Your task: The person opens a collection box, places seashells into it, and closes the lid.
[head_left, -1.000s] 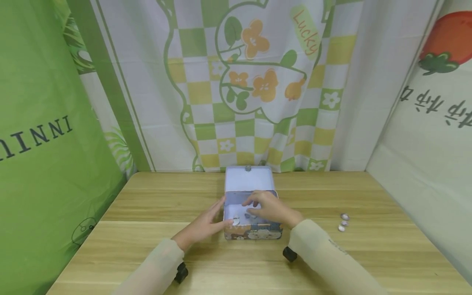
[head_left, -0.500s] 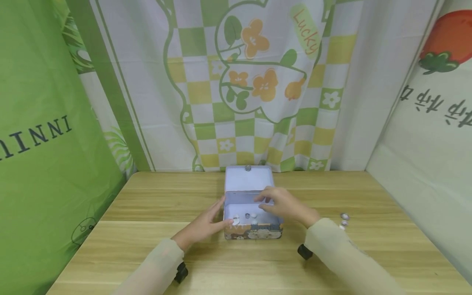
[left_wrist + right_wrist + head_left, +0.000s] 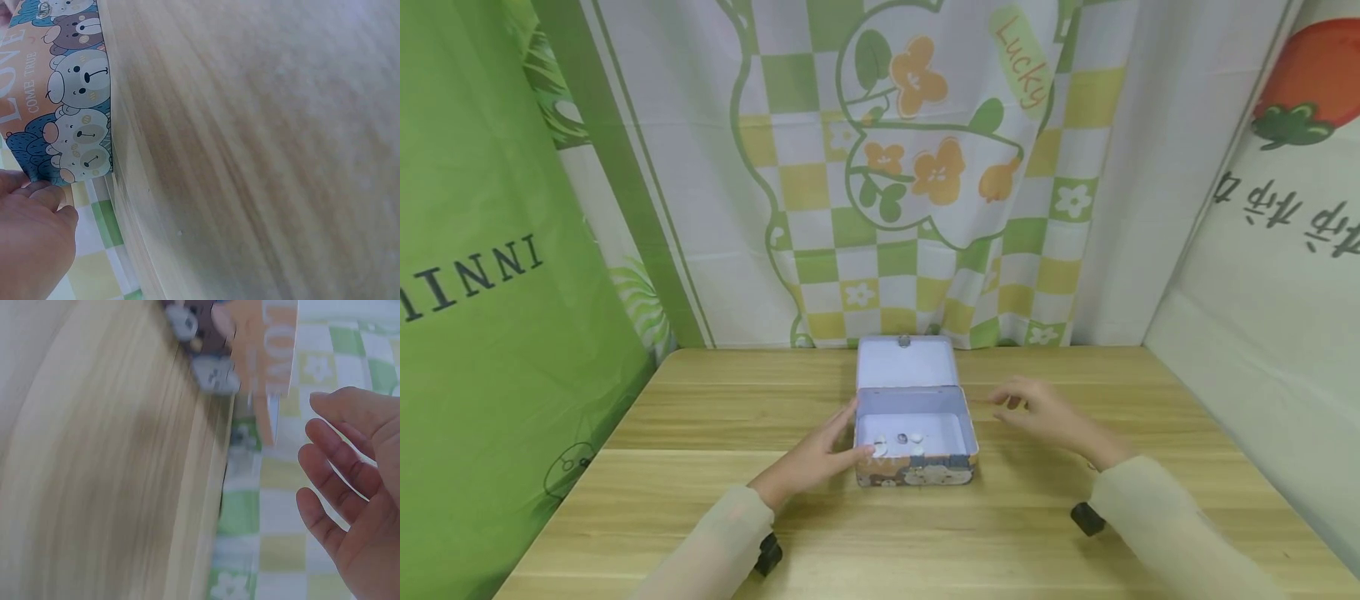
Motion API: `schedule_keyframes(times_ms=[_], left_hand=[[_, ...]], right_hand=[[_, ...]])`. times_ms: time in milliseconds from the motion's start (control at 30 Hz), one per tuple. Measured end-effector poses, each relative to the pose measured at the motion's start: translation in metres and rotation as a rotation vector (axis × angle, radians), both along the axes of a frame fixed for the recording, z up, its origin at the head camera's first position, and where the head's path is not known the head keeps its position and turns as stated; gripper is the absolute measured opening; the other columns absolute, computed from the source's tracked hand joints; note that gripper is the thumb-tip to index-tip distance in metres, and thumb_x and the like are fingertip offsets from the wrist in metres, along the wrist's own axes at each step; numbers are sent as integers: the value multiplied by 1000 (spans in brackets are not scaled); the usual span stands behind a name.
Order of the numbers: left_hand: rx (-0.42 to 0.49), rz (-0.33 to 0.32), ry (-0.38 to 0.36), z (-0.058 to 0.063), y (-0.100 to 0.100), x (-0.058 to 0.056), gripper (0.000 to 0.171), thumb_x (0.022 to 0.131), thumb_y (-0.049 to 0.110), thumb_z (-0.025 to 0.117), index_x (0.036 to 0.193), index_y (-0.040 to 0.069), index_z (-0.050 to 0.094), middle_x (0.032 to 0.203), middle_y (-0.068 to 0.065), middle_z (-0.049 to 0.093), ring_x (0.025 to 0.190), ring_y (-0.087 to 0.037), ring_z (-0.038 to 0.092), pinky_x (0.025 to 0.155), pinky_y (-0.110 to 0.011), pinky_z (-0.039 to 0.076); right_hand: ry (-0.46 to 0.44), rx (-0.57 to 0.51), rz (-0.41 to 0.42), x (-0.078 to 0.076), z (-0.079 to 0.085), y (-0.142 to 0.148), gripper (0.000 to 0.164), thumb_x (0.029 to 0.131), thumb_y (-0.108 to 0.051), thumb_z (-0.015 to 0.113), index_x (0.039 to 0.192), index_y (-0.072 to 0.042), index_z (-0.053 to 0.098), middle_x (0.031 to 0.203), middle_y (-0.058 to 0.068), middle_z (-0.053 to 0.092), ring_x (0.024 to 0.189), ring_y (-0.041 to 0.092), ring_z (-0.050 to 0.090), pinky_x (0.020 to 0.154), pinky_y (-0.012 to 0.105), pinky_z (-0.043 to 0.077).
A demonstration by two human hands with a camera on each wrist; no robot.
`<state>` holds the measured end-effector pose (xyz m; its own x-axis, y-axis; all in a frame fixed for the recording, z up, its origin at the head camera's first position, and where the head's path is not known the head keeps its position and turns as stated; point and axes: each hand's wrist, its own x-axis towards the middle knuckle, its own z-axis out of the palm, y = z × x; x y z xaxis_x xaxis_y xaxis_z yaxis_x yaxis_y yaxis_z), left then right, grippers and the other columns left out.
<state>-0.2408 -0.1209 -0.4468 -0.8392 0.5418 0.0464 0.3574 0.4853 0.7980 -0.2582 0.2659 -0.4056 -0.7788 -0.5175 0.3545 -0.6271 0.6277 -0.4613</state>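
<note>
A hinged tin box [image 3: 951,472] with printed bears on its outside stands on the table, its lid [image 3: 906,364] raised at the back. My left hand [image 3: 811,459] holds its left wall, thumb over the rim near the front corner and fingers along the outside. In the left wrist view, that hand's fingers [image 3: 47,194] lie against the edge of the printed side. Several small whitish and dark pieces [image 3: 916,437] lie on the box floor, too small to identify. My right hand [image 3: 1037,412] hovers right of the box, fingers loosely bent and apart, holding nothing.
The wooden table [image 3: 737,408] extends on both sides of the box. Behind it hangs a checked curtain [image 3: 880,267], with a green cloth [image 3: 497,350] at the left and a pale printed cloth [image 3: 1262,333] at the right.
My right hand has lifted out of the box and moved to the right, beyond its wall, now covering most of the small pieces on the table there. The left hand has stayed put.
</note>
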Motion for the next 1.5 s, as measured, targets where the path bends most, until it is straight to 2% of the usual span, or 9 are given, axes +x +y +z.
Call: schedule_keyframes(times_ms=[100, 200, 500, 667, 833, 900, 1033, 1233, 1500], left_hand=[[3, -4, 6, 0, 0, 0, 90, 98, 52, 59, 163, 17, 6, 167, -6, 6, 151, -30, 10, 118, -56, 18], [2, -1, -5, 0, 0, 0, 90, 98, 53, 59, 163, 19, 5, 167, -5, 6, 151, -29, 10, 118, -56, 17], [-13, 10, 1, -1, 0, -1, 88, 99, 49, 60, 163, 19, 6, 167, -4, 7, 151, -28, 11, 118, -55, 20], [-9, 12, -14, 0, 0, -1, 89, 98, 51, 59, 163, 20, 5, 167, -3, 6, 151, -27, 11, 118, -55, 21], [-7, 9, -15, -1, 0, 0, 91, 98, 54, 58, 163, 21, 5, 167, -2, 6, 151, -28, 10, 117, -57, 20], [-12, 10, -12, -1, 0, -1, 91, 98, 55, 58, 163, 22, 4, 167, -1, 5, 151, -28, 10, 118, -56, 19], [-13, 8, -9, -2, 0, -2, 91, 98, 55, 58, 163, 22, 5, 167, -2, 6, 151, -27, 10, 118, -56, 19], [-10, 12, -9, -2, 0, -2, 91, 97, 56, 58, 163, 23, 5, 167, 0, 6, 151, -26, 11, 118, -56, 19], [-3, 5, -5, -3, 0, -3, 90, 98, 55, 58, 163, 21, 6, 167, -2, 6, 151, -26, 11, 118, -55, 20]], right_hand=[[-2, 5, -33, 5, -1, 19, 15, 92, -5, 72, 107, -3, 74, 105, 8, 72, 87, 25, 64, 76, 47, 56], [-22, 24, -84, 11, -2, 37, 17, 92, -7, 71, 108, -4, 73, 106, 7, 72, 88, 25, 64, 74, 42, 56], [-79, 65, -192, 29, -11, 84, 19, 93, -9, 70, 112, -3, 72, 107, 8, 70, 88, 21, 62, 71, 34, 56], [-116, 91, -254, 32, -22, 105, 22, 94, -15, 71, 113, -4, 72, 106, 7, 71, 87, 16, 62, 70, 28, 54], [-134, 74, -254, 31, -35, 122, 23, 91, -10, 73, 110, 2, 71, 105, 13, 71, 87, 21, 66, 73, 30, 56], [-137, 70, -252, 31, -39, 127, 22, 90, -7, 74, 109, 2, 71, 105, 14, 71, 88, 25, 66, 74, 32, 56], [-119, 81, -258, 31, -46, 133, 20, 88, -7, 75, 107, 0, 73, 106, 15, 71, 93, 34, 67, 78, 43, 58], [-118, 106, -284, 29, -51, 139, 21, 89, -8, 74, 109, 1, 73, 109, 19, 70, 99, 41, 64, 83, 58, 54], [-132, 121, -288, 27, -51, 139, 18, 91, -9, 73, 106, 1, 73, 109, 24, 68, 100, 46, 63, 83, 64, 51]])
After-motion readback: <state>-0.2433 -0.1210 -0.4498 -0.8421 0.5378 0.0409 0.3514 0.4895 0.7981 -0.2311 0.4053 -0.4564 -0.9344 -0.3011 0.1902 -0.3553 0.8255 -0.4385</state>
